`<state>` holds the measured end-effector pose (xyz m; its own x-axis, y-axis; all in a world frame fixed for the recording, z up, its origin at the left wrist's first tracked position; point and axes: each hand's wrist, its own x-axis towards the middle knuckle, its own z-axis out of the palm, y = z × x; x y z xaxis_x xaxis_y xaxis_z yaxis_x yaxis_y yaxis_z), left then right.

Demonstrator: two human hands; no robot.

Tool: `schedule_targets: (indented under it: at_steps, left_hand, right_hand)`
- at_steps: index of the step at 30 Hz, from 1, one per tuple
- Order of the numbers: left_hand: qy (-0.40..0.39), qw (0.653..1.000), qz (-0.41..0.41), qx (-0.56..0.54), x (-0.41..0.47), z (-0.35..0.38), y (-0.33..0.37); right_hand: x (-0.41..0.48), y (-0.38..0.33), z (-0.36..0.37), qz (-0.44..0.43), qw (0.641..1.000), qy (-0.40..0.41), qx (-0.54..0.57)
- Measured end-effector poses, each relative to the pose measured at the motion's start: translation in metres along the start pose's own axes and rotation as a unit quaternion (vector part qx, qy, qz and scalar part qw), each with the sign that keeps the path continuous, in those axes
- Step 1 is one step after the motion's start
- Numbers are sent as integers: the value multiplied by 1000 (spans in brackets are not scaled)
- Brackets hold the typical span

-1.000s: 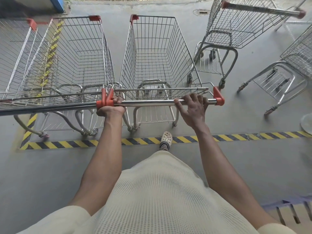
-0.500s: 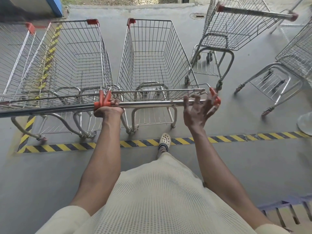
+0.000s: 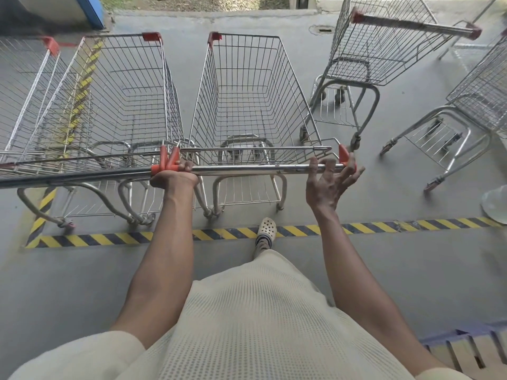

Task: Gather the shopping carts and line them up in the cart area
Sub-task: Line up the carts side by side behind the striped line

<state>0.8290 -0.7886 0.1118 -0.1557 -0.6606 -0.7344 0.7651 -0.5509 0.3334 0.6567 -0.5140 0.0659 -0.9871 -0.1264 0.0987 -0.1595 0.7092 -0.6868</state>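
At the left edge, a far-left cart (image 3: 27,86) is showing only in part, and a second cart (image 3: 118,89) is sitting just beside it. Both are lying with their long axes running away from the person, noses pointing forward. The left hand (image 3: 175,178) is gripping the left end of the handle bar (image 3: 255,168), fingers curled over the tube beside the orange end caps. That bar's centre cart (image 3: 247,100) is standing parallel to the second cart and close alongside it. Its narrow front is pointing away, its handle is lying crosswise nearest the person, and its rear wheels are sitting just beyond the striped floor tape (image 3: 109,238). A foot in a white clog (image 3: 266,229) is resting on the tape. The right hand (image 3: 329,185) is hovering at the bar's right end, fingers spread wide and wrapped round nothing; whether the fingertips are touching the tube is unclear. Further right, a turned cart (image 3: 384,50) is standing askew with its handle on the far side, and a far-right cart (image 3: 480,100) is being cropped by the frame.
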Motion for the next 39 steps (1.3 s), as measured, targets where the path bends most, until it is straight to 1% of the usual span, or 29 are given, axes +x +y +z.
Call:
schedule_targets:
  at_steps: [4,8,12,20,24,32,35,36,37,38,39]
  left_hand:
    - [-5,1000,0,6,-3,0,0]
    - [-2,1000,2,10,-3,0,2]
    - [2,1000,-1,17,-4,0,2]
    - [-3,1000,3,16,-7,-1,2]
    - [-4,1000,4,19,-10,-1,2]
    - [-39,998,17,54,-8,-7,2]
    - [-27,998,9,50,-6,-16,2]
    - [-13,997,8,75,-7,-20,0]
    - [0,992,8,123,-11,-24,-4]
    - [6,982,14,190,-20,-29,-13]
    - [40,963,34,266,-32,-36,-26]
  right_hand:
    - [-3,-2,-1,5,999,1,37]
    - [-6,-3,-1,5,999,0,46]
    - [-7,0,-1,1,999,5,41]
    - [-6,-2,-5,-2,999,-23,33]
    - [-5,-3,-6,-6,999,-19,38]
    - [-6,-3,-9,5,999,-36,37]
    - [-7,-4,-10,9,999,-32,40]
    - [-8,-4,-9,9,999,-31,40]
    - [-8,-4,-8,10,999,-28,38]
    - [-8,-4,-7,11,999,-23,35]
    - [-8,-4,-5,15,999,-15,30]
